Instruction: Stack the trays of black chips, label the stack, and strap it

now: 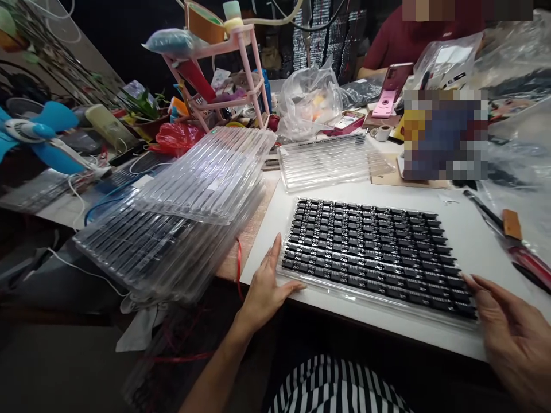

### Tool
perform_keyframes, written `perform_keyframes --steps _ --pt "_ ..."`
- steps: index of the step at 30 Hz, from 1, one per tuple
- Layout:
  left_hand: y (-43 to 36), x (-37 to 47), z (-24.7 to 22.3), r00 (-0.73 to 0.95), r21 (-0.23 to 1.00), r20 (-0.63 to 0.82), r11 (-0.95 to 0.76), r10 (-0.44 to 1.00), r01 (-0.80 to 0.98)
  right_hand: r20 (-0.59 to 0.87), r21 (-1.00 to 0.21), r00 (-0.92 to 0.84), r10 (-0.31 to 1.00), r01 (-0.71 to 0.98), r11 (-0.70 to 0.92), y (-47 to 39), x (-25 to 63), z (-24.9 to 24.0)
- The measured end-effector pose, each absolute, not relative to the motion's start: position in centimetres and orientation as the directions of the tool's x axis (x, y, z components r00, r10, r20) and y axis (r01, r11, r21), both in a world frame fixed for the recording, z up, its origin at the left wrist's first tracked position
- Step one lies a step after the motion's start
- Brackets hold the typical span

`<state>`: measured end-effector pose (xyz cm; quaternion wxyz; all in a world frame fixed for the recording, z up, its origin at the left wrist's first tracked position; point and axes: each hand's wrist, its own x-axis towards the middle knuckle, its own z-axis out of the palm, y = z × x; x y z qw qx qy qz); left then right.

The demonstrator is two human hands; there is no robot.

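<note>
In front of me a clear plastic tray (340,293) lies on the white tabletop, filled with rows of small black electronic parts (370,246) with metal pins. My left hand (267,284) rests against the tray's left corner, fingers stretched along the side and thumb spread along the front edge. At the right end, my right hand (508,327) has its fingers closed on the tray's edge, partly hiding that corner. Behind the filled tray sits another clear ribbed tray (331,163) without black parts in its grooves.
At left rises a stack of clear trays (172,241), its top ones (210,172) set askew. A pink rack (245,63), a blue fan (38,135) and plastic bags (310,103) stand behind. Tools with red handles (531,264) lie at right. Across the table sits a person in a dark red top (422,43).
</note>
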<state>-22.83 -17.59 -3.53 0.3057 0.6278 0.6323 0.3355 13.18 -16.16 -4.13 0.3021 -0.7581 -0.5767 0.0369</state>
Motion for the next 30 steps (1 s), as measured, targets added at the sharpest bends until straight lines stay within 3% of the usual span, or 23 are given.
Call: perform_keyframes --steps 3,7,12,30 --pt "-17.2 -22.4 -3.4 -0.008 0.724 0.056 -0.035 0.998 0.689 0.297 -0.482 0.314 0.901 0.865 -0.143 -15.7 12.4 -3.3" --pt "-17.1 -21.5 -3.8 0.044 0.506 0.112 -0.095 0.993 0.857 0.328 -0.445 0.303 0.895 0.885 -0.137 -15.7 12.4 -3.6" --pt "-17.0 -21.1 -4.4 0.076 0.334 0.126 -0.114 0.989 0.936 0.398 -0.418 0.267 0.878 0.904 -0.086 -15.8 12.5 -4.1" --pt "-16.8 -21.2 -4.5 0.084 0.290 0.151 -0.125 0.985 0.949 0.517 -0.412 0.195 0.834 0.910 0.042 -16.0 12.8 -4.4"
